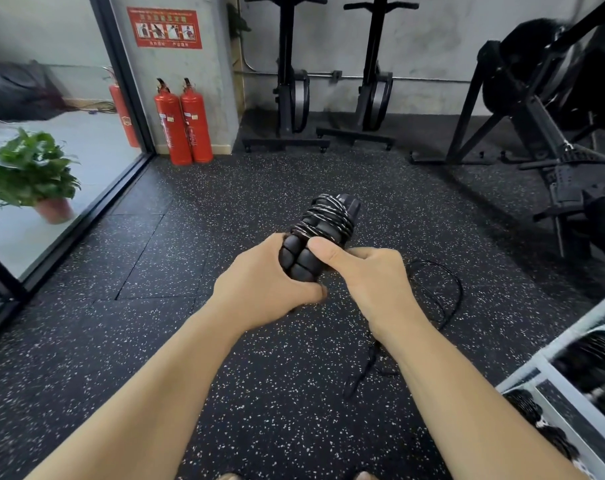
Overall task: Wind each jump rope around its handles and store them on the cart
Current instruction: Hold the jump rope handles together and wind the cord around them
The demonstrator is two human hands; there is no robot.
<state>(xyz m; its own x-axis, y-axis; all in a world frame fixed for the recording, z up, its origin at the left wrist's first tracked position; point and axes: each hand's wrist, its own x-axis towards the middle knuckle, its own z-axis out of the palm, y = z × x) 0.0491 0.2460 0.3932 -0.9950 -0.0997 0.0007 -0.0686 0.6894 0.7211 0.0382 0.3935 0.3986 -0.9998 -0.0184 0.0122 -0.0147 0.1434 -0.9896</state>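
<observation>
Two black ribbed jump rope handles are held together, pointing away from me. Several turns of black cord are wrapped around their far half. My left hand grips the near end of the handles from the left. My right hand holds them from the right, thumb pressed on top. The loose rest of the cord trails in loops on the floor to the right and under my right forearm. The white cart shows at the lower right edge, with dark coiled ropes on its shelves.
Speckled black rubber floor spreads all around. Red fire extinguishers stand by the pillar. A potted plant sits behind the glass at left. Black exercise machines line the back wall, and another machine fills the right.
</observation>
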